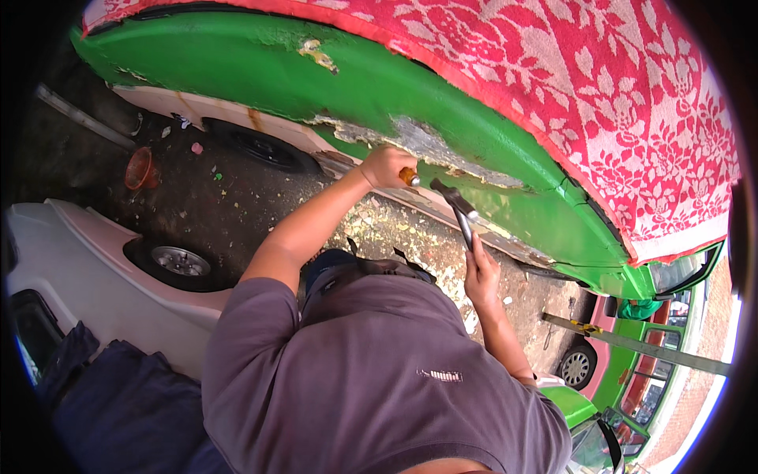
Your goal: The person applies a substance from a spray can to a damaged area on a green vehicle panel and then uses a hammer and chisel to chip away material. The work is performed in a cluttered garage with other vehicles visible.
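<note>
My left hand [384, 167] is closed around an amber-handled tool with a metal cap [409, 177], held at the green car panel [339, 87]. The tool's blade is hidden behind the hand. Beside the hand, a grey, chipped patch of filler and flaking paint [434, 146] runs along the panel. My right hand [482, 272] grips a hammer [461, 209] by its dark handle. The hammer's head is a short way right of the tool's capped end, apart from it.
A red and white floral cloth [553, 87] covers the car's upper part. Paint flakes litter the ground [387, 229]. Behind me on the left stands a pale car [87, 261], near an orange bucket [142, 168]. A metal pole [655, 347] and a pink and green vehicle [612, 340] are at right.
</note>
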### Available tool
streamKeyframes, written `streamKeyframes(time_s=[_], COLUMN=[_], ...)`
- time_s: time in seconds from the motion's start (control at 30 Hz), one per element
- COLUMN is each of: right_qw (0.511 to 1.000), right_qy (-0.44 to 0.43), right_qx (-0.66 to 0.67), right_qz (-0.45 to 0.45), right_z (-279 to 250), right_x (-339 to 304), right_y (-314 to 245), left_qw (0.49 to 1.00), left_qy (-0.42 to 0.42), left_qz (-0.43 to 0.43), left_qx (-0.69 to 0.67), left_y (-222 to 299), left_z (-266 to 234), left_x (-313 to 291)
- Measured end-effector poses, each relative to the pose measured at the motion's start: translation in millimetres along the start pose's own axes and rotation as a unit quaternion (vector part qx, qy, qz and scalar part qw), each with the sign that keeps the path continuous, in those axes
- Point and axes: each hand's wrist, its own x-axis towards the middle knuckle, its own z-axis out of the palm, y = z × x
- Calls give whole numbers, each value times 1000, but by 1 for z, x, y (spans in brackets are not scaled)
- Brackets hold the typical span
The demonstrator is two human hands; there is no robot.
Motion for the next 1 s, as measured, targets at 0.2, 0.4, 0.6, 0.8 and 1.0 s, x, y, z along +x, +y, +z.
streamKeyframes(time_s=[0.2, 0.4, 0.6, 0.8, 1.0], right_qw=[999, 997, 999, 995, 992], right_qy=[-17, 25, -8, 36, 65], right_qx=[25, 73, 39, 92, 104], right_qz=[-26, -18, -4, 14, 11], right_z=[3, -5, -3, -4, -5], right_x=[-2, 10, 11, 6, 10], right_y=[2, 5, 5, 9, 7], left_qw=[999, 1000, 998, 999, 999], left_qy=[0, 7, 17, 29, 25], left_qz=[27, 0, -45, -29, -38], left_qx=[-18, -20, -27, -18, -14], left_y=[22, 20, 17, 18, 16], left_z=[-5, -1, 0, -5, -7], left_x=[16, 18, 22, 22, 22])
